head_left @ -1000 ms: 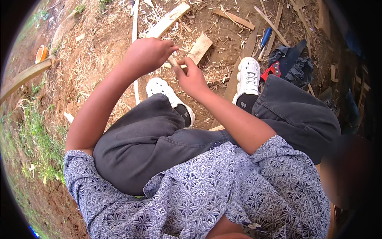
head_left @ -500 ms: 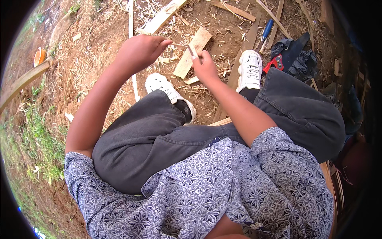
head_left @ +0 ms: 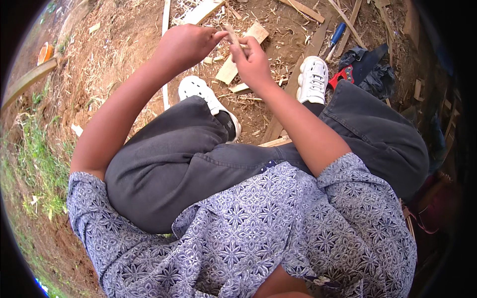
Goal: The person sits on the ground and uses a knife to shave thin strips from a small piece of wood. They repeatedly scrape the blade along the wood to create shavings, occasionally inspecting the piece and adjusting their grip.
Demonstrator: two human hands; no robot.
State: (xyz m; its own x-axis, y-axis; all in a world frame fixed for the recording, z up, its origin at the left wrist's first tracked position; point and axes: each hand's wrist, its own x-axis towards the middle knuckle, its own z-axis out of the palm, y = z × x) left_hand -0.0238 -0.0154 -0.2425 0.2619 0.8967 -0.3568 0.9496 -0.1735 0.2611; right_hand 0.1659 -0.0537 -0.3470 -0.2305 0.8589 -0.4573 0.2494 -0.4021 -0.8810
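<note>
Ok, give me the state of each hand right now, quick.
Left hand: closed, fingers bent; what it grips is hidden.
Right hand: closed, holding a small flat tan piece.

The ground [head_left: 251, 119] is brown dirt, with thin wood shavings [head_left: 139, 49] spread on it. Wood lies there too — a pale board [head_left: 227, 72] and a long brown plank [head_left: 314, 44]. A blue-handled tool [head_left: 338, 34] lies near a crumpled black bag [head_left: 378, 78] — a red handle [head_left: 342, 75] sits beside it.
</note>
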